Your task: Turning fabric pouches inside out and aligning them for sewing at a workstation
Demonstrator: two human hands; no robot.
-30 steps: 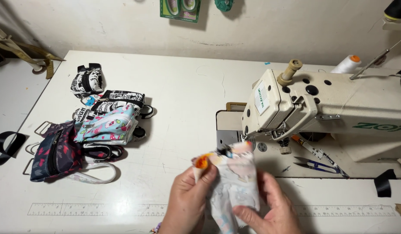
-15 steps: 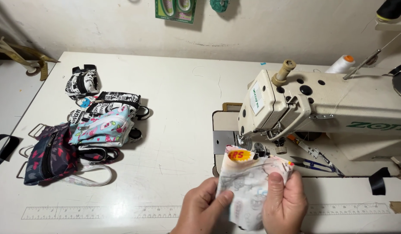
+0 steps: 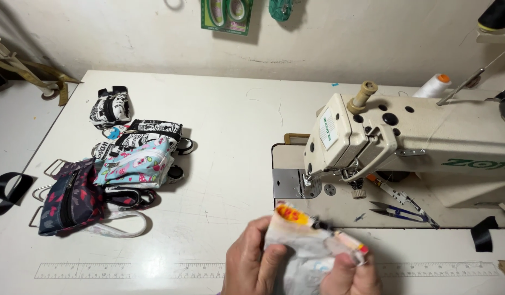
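Head view: both hands have dropped lower since the earlier frame, the pouch tilting down to the right.
Left hand (image 3: pixel 251 262) and right hand (image 3: pixel 348 276) are pinching the small printed pouch (image 3: pixel 307 243), fingers pressed together, ahead of them the sewing machine (image 3: pixel 405 142); a loosening pinch risks the pouch slipping onto the table (image 3: pixel 225 136).

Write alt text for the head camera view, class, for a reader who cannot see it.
Two hands, left hand and right hand, hold a small printed fabric piece over a white table before a cream sewing machine. Finished patterned pouches are piled at left, and thread snips lie under the machine arm.
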